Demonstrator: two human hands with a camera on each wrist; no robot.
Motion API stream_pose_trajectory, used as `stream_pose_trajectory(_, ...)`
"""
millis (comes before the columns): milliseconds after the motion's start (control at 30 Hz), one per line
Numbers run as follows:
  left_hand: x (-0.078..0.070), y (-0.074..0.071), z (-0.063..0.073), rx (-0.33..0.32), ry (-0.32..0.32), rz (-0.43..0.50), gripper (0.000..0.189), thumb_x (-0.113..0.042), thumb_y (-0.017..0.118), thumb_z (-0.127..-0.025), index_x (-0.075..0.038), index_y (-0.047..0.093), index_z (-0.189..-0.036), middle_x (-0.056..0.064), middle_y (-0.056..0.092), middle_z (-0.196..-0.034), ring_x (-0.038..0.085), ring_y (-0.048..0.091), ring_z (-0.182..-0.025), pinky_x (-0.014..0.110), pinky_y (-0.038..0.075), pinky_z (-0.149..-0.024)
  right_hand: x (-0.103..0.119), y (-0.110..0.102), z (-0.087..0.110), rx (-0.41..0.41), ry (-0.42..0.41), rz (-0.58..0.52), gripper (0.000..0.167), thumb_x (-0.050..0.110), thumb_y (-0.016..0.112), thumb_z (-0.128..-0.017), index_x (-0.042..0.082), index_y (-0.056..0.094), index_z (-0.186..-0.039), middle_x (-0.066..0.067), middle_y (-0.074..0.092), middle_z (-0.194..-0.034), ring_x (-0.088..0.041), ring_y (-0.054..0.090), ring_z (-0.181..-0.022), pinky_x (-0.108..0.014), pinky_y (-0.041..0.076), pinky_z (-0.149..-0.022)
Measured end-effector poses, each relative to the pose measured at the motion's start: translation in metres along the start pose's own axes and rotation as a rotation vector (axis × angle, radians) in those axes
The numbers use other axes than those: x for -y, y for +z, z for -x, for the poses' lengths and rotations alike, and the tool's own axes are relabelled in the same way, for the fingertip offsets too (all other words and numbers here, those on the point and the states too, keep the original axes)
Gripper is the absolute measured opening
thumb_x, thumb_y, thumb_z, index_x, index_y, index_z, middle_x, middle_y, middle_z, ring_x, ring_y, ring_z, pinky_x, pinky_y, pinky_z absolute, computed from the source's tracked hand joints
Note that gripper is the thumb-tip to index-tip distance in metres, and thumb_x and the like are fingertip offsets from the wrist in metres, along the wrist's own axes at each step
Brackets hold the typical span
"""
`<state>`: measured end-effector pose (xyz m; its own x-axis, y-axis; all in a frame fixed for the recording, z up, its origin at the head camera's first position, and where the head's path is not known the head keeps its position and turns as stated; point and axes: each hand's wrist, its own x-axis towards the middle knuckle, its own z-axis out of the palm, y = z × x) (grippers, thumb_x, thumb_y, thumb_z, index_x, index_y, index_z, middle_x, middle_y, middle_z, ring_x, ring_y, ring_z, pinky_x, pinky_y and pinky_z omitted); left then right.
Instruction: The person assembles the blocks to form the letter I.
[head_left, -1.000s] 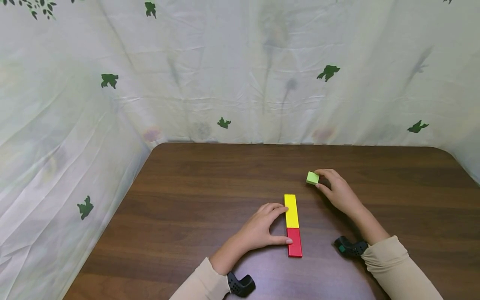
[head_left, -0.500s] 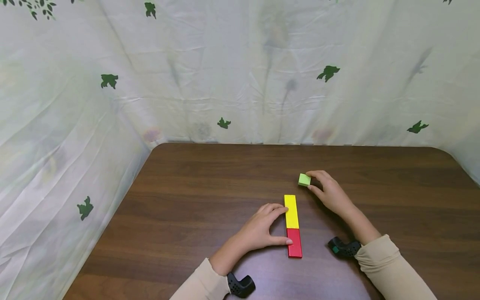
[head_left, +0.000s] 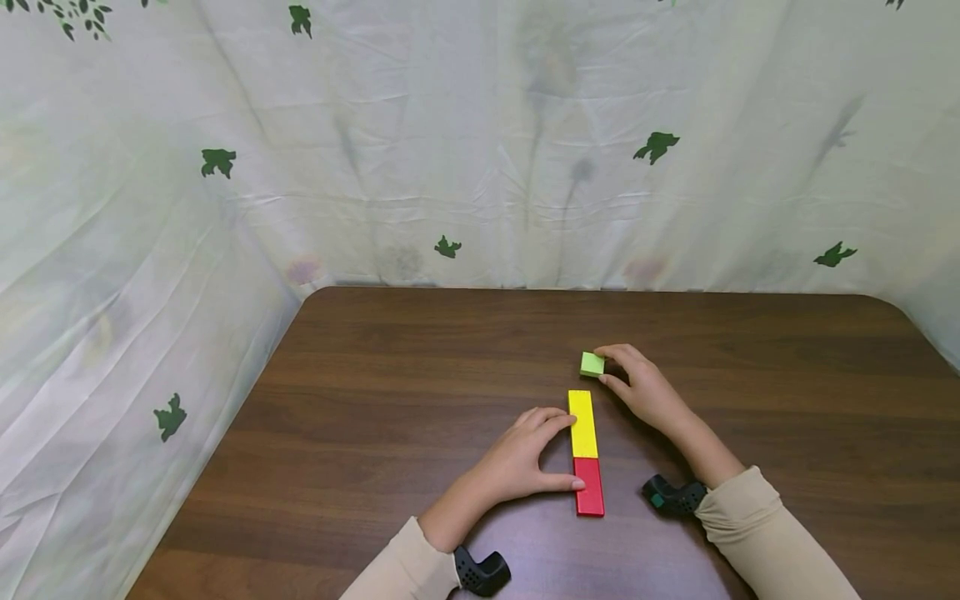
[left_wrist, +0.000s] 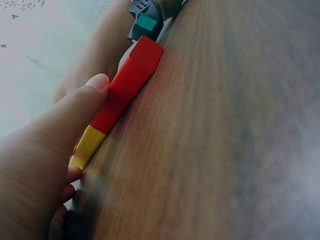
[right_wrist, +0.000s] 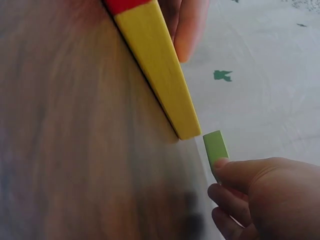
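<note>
A yellow block and a red block lie end to end on the brown table, forming one straight bar. My left hand is spread along the bar's left side. Its thumb touches the red block, and a fingertip touches the yellow block. Beyond the yellow end, my right hand pinches a small light-green block between thumb and fingers. In the right wrist view the green block is close to the yellow block's end, with a gap between them.
The brown wooden table reaches back to a pale fabric curtain with dark green leaf shapes. Black wrist devices sit at both cuffs, the right one just right of the red block.
My right hand has moved left and slightly nearer with the green block, which is now beyond the yellow block's far end. The left hand and the bar have stayed in place.
</note>
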<state>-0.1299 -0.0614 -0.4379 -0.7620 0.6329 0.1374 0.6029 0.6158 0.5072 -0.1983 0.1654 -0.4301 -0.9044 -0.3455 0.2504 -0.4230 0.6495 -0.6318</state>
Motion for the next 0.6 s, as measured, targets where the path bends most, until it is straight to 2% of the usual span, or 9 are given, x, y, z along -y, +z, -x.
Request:
stream_pose_trajectory(400,-0.0019,-0.0026,0.0009,0.022,-0.022,0.015,0.074,-0.057,0.063,-0.073,-0.018,0.043,-0.133,-0.002,0.041,-0.13,0.015,0.034,-0.119,0.034,0.035,-0.096,0.0036,0.0059,-0.0033,0.025,-0.035,-0.004,0.039,0.006,0.063,-0.083,0.002,0.052,-0.12,-0.015,0.05,-0.118,-0.027,0.049,-0.104,-0.043,0.042,-0.088)
stream_pose_trajectory(600,-0.0013,-0.0018,0.0008,0.012,-0.008,0.009,0.074,-0.056,0.064,-0.073,-0.017,0.043,-0.133,-0.002,0.041,-0.13,0.015,0.034,-0.12,0.033,0.035,-0.096,0.0046,0.0077,-0.0053,0.045,-0.052,-0.007,0.039,0.006,0.064,-0.082,0.002,0.053,-0.12,-0.013,0.052,-0.117,-0.027,0.049,-0.105,-0.043,0.041,-0.088)
